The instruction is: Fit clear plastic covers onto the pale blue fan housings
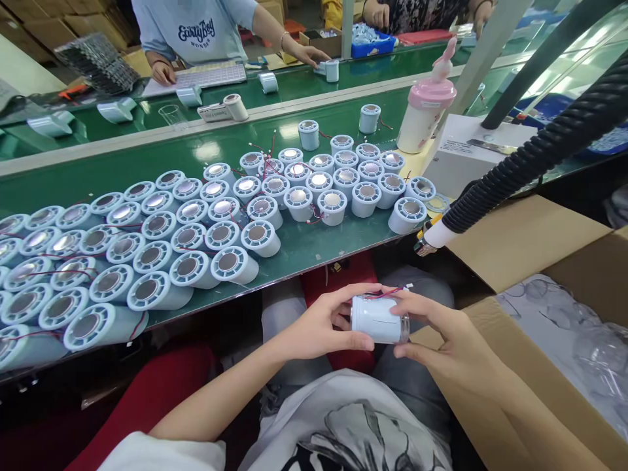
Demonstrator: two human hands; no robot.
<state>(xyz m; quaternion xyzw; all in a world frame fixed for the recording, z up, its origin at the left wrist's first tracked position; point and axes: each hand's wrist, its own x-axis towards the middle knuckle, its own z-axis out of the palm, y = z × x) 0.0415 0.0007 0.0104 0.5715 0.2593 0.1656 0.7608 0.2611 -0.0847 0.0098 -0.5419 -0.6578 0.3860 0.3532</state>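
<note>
My left hand (pixel 321 324) and my right hand (pixel 439 340) together hold one pale blue cylinder (pixel 377 318) over my lap, lying on its side. Thin red wires run along its top edge, and a clear cap shows at its right end. The left fingers grip its left end, the right fingers wrap its right end. Several more pale blue cylinders (pixel 186 229) with round metal centres stand packed on the green bench (pixel 318 245) in front of me.
An open cardboard box (pixel 530 235) with clear plastic parts stands at my right. A black ribbed hose (pixel 540 157) reaches over the bench corner. A pink-topped bottle (pixel 424 111) stands at the back right. Across the bench, a person's hands rest by a keyboard (pixel 209 76).
</note>
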